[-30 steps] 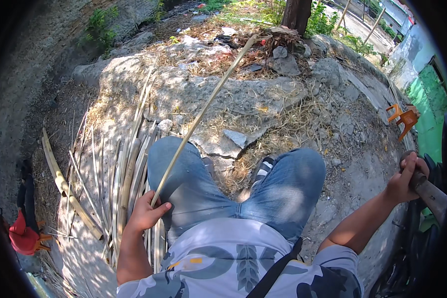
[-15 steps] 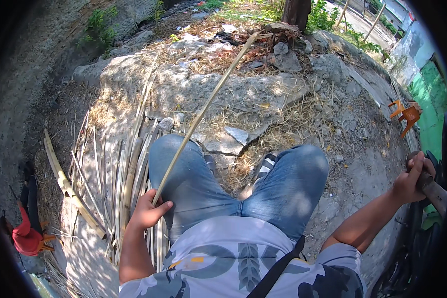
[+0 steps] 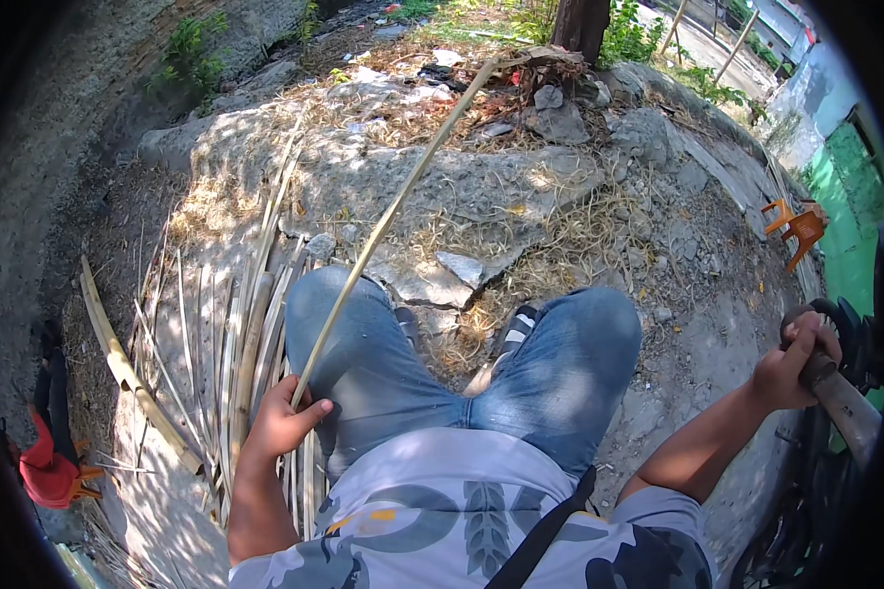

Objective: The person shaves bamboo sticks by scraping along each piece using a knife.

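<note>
Basically one view here, head cam.

Head: left hand point(image 3: 281, 422) has thumb and fingers closed around a long pale strip point(image 3: 387, 221) near its lower end; fingertips curl out of sight under it. Strip slants up and right across the left knee of the jeans point(image 3: 570, 383), far end in front of the tree trunk point(image 3: 580, 34). Can't tell whether that end touches anything. Left grip unchanged over the last second, strip angle about the same.

Change is on the right. Right hand point(image 3: 798, 365) has come inward and a bit lower versus half a second ago, bringing the dark-handled tool point(image 3: 848, 407) with it. Fingers wrapped tight around the handle; broad grey part runs off to the lower right into the dark rim, so can't confirm tool type. Whole picture also slid slightly left, probably head motion.

What it means, my read: strip is being kept steady, only the tool side is moving. Tool and strip are well apart, so no tool contact on the strip right now.

Other stock: loose strips point(image 3: 234, 363) beside the left leg, longer split piece point(image 3: 118, 355) farther left. Neither is in hand.
</note>
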The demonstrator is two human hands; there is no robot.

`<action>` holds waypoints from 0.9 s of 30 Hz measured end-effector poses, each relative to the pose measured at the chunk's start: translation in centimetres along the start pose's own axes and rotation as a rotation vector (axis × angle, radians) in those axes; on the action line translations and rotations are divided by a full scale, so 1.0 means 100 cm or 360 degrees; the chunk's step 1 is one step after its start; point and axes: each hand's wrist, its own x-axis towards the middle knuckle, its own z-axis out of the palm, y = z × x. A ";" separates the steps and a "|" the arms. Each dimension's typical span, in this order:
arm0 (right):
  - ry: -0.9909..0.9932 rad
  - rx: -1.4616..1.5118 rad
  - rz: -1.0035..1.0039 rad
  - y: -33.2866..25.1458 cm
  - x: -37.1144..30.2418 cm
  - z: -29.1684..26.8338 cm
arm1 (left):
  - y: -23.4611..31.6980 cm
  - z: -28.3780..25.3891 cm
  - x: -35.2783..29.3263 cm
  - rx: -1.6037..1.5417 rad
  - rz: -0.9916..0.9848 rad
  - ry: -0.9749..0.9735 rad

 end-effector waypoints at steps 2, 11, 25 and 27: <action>-0.0021 -0.0030 -0.0007 -0.004 -0.004 0.014 | 0.001 0.000 0.001 -0.0004 0.0066 -0.0009; -0.0783 -0.0172 0.0844 -0.031 -0.059 0.093 | 0.035 0.013 0.002 0.0204 0.0108 0.0088; -0.1755 -0.0347 0.0208 -0.037 -0.111 0.189 | 0.034 0.023 0.002 0.0332 0.0360 0.0216; -0.1657 -0.0400 0.0377 -0.033 -0.105 0.190 | 0.030 0.023 0.000 0.0275 0.0323 0.0254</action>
